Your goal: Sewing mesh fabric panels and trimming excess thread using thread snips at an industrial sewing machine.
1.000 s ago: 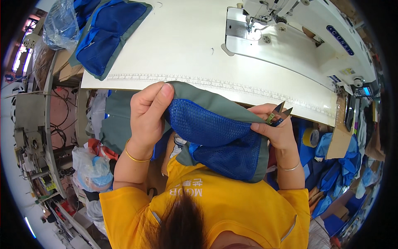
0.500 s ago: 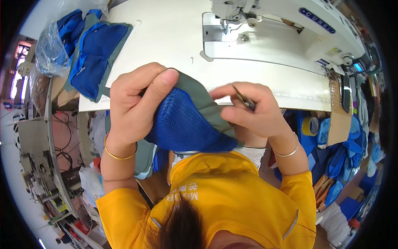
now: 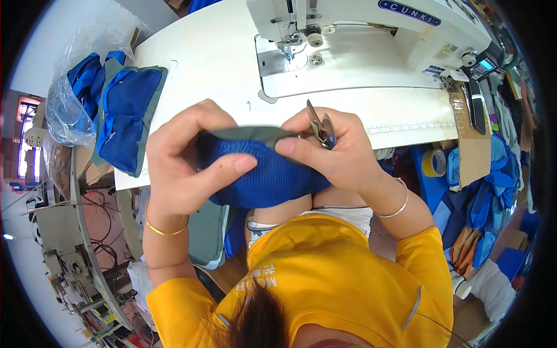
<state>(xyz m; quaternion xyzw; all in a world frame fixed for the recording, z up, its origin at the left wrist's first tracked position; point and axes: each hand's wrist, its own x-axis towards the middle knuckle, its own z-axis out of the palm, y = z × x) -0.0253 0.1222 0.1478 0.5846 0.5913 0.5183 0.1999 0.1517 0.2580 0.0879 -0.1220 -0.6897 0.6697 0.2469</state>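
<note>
A blue mesh fabric piece point(image 3: 264, 177) with a grey-green border hangs bent between my hands, over my lap. My left hand point(image 3: 191, 156) grips its left end, thumb on the mesh and fingers behind. At the upper right edge, my right hand point(image 3: 333, 142) pinches the grey-green border between thumb and forefinger. Small metal thread snips point(image 3: 321, 129) are tucked in that same hand, blades pointing up and away from the fabric. The fingers behind the cloth are hidden.
A white sewing machine point(image 3: 371, 35) stands at the back right of the white table point(image 3: 203, 64). Sewn blue and grey-green pieces point(image 3: 125, 124) lie at the left beside a clear plastic bag point(image 3: 64, 119). A phone point(image 3: 477, 107) and yellow tape roll point(image 3: 432, 163) are on the right.
My right hand has come onto the border and now pinches it. The fabric has turned flatter, its top edge running across. My left thumb has moved down onto the mesh.
</note>
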